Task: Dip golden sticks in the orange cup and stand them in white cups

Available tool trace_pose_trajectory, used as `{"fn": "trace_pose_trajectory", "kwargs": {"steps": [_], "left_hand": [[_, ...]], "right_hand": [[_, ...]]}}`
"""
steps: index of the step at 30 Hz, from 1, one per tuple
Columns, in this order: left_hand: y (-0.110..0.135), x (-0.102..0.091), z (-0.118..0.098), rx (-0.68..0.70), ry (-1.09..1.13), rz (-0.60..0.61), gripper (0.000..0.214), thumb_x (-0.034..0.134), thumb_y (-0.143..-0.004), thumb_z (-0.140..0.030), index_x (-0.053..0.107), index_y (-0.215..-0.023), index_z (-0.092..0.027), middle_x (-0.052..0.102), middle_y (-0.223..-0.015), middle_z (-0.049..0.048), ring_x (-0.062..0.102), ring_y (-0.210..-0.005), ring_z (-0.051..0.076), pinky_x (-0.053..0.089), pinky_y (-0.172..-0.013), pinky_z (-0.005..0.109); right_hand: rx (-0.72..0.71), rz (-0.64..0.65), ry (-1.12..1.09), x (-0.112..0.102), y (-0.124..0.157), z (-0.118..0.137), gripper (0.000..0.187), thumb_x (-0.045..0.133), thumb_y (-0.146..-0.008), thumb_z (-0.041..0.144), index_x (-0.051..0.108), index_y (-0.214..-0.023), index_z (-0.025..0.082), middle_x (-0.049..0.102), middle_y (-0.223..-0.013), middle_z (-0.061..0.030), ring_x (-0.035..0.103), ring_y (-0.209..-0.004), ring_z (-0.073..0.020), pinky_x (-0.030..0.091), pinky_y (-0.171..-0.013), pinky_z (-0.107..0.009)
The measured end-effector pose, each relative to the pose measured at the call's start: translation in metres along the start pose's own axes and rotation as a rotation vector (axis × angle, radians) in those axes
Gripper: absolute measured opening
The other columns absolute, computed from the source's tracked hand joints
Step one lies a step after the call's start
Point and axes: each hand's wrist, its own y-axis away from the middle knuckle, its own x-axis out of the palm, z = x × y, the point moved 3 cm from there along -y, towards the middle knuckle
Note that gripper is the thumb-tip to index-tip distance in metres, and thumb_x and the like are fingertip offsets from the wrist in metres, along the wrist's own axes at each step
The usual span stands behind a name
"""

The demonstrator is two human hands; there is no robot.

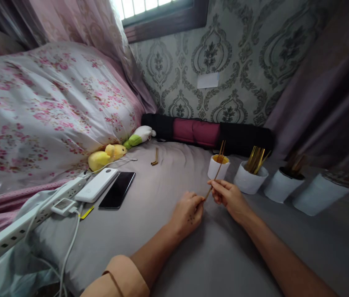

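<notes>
One broad grey sheet [156, 239] spreads beneath both hands, its near left edge dropping away beside a power strip and its far edge meeting a long black-and-maroon roll [196, 131]. Along the left, a floral cover [69, 103] slopes up from the sheet, closing off that side. The white power strip [43, 210] follows the sheet's left edge, with cables about it. Four white cups [250, 182] stand in a row on the right, tilted outward in the view (the wide lens may be doing that); gold strips rise from the second, and the contents of the two farthest right are too blurred to name.

Next in size come the hands. The left hand [188, 212] is nearer the middle of the sheet, with its fingertips together; the right hand [230, 199] is just beside it, in front of the cups, thumb and forefinger pinched. Between the left hand and a black phone [117, 189] runs a wide stretch of grey sheet; the right hand has much less room before the nearest cup.

Slimmest is a brown stick [208, 193], clamped at its lower end by the left fingertips and higher up by the right. It slants up and away, its upper part crossing in front of the nearest cup; whether it touches, I cannot tell.
</notes>
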Motion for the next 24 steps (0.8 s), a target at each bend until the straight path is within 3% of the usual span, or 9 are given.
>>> {"fn": "trace_pose_trajectory", "kwargs": {"steps": [15,24], "left_hand": [[-0.0028,0.0028,0.0002,-0.209,0.368,0.024,0.024,0.039,-0.076,-0.019,0.063,-0.079,-0.016,0.058,-0.075,0.0028,0.049,-0.069,0.012,0.036,-0.062,0.022],[-0.0044,0.0099,0.0015,-0.436,0.698,0.107,0.022,0.045,-0.072,-0.022,0.063,-0.078,-0.011,0.05,-0.059,-0.0006,0.04,-0.052,0.007,0.031,-0.05,0.018]], "right_hand": [[-0.007,-0.019,0.042,-0.0009,0.0,-0.0032,0.03,0.06,-0.068,0.041,0.06,-0.084,0.015,0.049,-0.059,0.0019,0.04,-0.046,-0.0065,0.027,-0.042,-0.02],[0.019,-0.034,0.017,-0.0027,-0.0013,-0.0056,0.03,0.061,-0.068,0.04,0.06,-0.084,0.014,0.049,-0.059,0.0011,0.04,-0.045,-0.006,0.028,-0.041,-0.02]]}}
